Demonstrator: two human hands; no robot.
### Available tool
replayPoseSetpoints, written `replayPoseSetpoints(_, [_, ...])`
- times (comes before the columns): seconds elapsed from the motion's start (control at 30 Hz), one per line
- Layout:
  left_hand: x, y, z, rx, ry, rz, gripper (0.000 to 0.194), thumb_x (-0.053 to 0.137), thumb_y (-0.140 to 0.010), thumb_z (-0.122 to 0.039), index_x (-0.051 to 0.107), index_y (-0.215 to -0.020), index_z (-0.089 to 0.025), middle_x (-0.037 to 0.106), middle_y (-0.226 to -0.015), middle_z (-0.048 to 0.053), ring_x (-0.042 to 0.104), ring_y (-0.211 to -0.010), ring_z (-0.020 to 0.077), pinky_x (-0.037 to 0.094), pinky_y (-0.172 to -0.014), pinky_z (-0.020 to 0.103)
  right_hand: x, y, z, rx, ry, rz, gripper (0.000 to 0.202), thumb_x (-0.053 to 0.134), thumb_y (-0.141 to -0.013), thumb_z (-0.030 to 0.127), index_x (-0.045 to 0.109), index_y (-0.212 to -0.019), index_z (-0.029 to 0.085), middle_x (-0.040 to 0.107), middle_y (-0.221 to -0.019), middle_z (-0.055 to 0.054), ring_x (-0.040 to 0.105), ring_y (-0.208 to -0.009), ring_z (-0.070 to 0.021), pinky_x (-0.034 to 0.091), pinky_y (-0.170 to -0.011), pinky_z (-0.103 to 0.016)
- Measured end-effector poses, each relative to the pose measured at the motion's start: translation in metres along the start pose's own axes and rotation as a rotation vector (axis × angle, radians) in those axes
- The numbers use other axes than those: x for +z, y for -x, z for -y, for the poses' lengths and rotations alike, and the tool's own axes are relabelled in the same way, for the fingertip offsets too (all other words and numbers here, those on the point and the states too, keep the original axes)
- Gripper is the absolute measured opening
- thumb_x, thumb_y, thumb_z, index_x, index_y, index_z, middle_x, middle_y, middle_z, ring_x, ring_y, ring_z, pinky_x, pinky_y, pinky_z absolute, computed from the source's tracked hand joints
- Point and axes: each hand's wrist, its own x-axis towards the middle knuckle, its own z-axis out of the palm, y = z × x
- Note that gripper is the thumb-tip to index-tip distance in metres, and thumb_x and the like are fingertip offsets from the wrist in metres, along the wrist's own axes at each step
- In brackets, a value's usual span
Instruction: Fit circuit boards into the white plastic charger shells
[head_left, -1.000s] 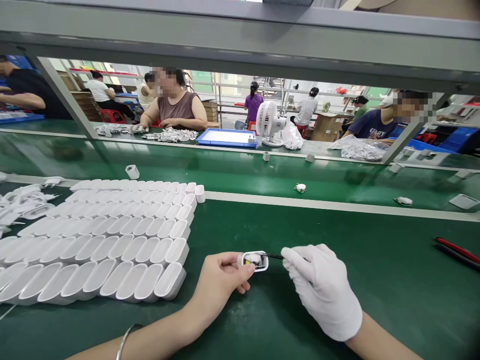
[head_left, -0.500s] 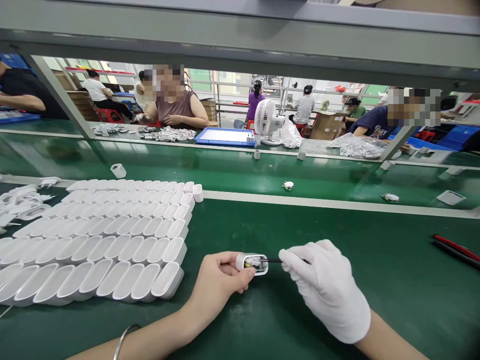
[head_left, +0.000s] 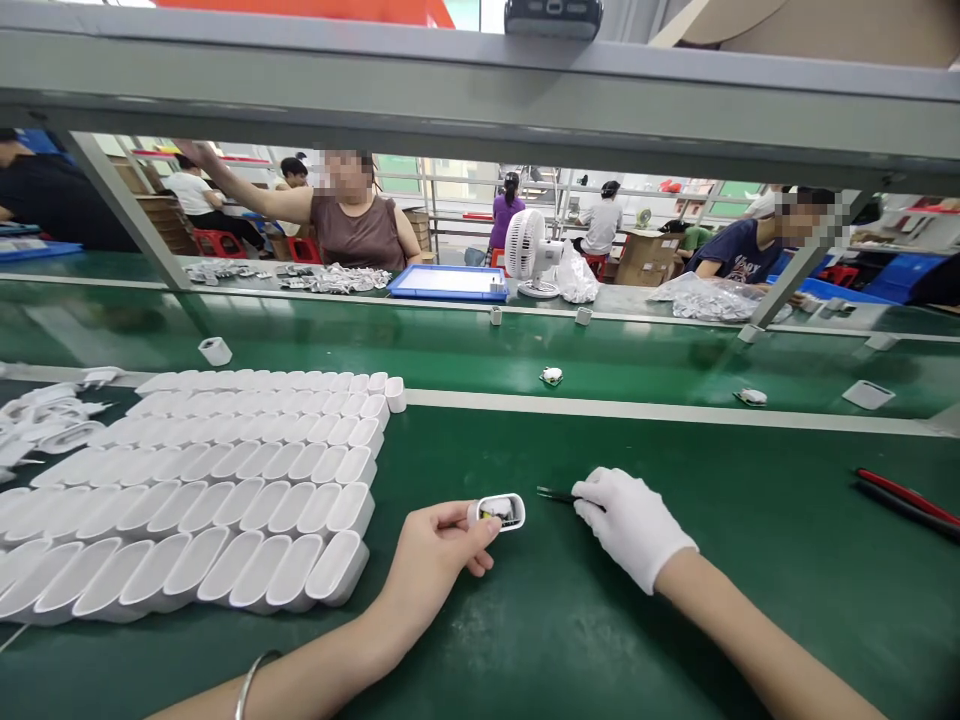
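My left hand [head_left: 442, 545] grips a small white plastic housing [head_left: 519, 512] between thumb and fingers, its open side tilted up toward me. Inside the housing a white part and a bit of yellow show; the thumb covers some of it. To the right, my right hand [head_left: 630, 525] wears a white glove and is closed on black tweezers [head_left: 556, 495]. Their tips point left toward the housing, a short gap away from it. Left of my left hand, rows of white oval housings [head_left: 337, 567] stand on the green table [head_left: 570, 640], open side up.
White plug parts [head_left: 45, 410] are heaped at the far left. Red-and-black pliers [head_left: 907, 500] lie at right. Behind a pale strip [head_left: 637, 408], a green belt [head_left: 450, 350] carries small assemblies [head_left: 551, 376] and a white cover [head_left: 868, 394]. Metal shelf framing [head_left: 450, 95] crosses above; co-workers sit beyond.
My right hand has drawn the tweezers out of the housing and back to the right. Pieces on the belt have shifted left. A co-worker opposite has raised an arm.
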Motion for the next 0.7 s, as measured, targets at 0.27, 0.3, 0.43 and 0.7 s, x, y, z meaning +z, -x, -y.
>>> replayPoseSetpoints(0.27, [0.003,0.001,0.009,0.03,-0.019,0.224,0.047,0.065,-0.073,-0.052,0.069,-0.086,-0.007,0.062,-0.065,0.005,0.056,-0.06,0.0146,0.045,-0.058,0.025,0.024,0.005,0.06,-0.449,-0.669,-0.071,0.029,0.051,-0.089,0.035,0.059,-0.115,0.024,0.065,-0.098,-0.003,0.06,-0.084,-0.0161,0.048,-0.077,-0.027])
replayPoseSetpoints(0.3, [0.003,0.003,0.009,0.052,-0.02,0.227,0.051,0.061,-0.076,-0.054,0.067,-0.096,-0.008,0.064,-0.074,0.007,0.057,-0.064,0.0153,0.046,-0.061,0.026,0.023,-0.006,0.061,-0.4,-0.683,-0.044,0.02,0.05,-0.09,0.032,0.063,-0.103,0.024,0.066,-0.088,0.0,0.06,-0.077,-0.0136,0.047,-0.073,-0.024])
replayPoseSetpoints(0.43, [0.0,0.01,0.011,0.125,-0.211,0.113,0.057,0.054,-0.083,-0.048,0.046,-0.131,-0.018,0.058,-0.114,0.009,0.055,-0.081,0.0172,0.047,-0.074,0.032,0.007,-0.076,0.022,0.109,-0.473,-0.166,0.018,0.056,-0.085,0.036,0.064,-0.094,0.022,0.066,-0.092,0.001,0.06,-0.082,-0.0141,0.046,-0.075,-0.022])
replayPoseSetpoints(0.7, [-0.002,0.013,0.02,0.36,-0.748,0.168,0.034,0.05,-0.077,-0.014,0.06,-0.109,-0.022,0.06,-0.107,0.004,0.057,-0.092,0.0203,0.047,-0.085,0.036,-0.011,-0.167,-0.022,0.491,-0.118,-0.281,0.04,0.048,-0.086,0.022,0.052,-0.123,0.006,0.049,-0.121,-0.027,0.046,-0.115,-0.038,0.04,-0.086,-0.049])
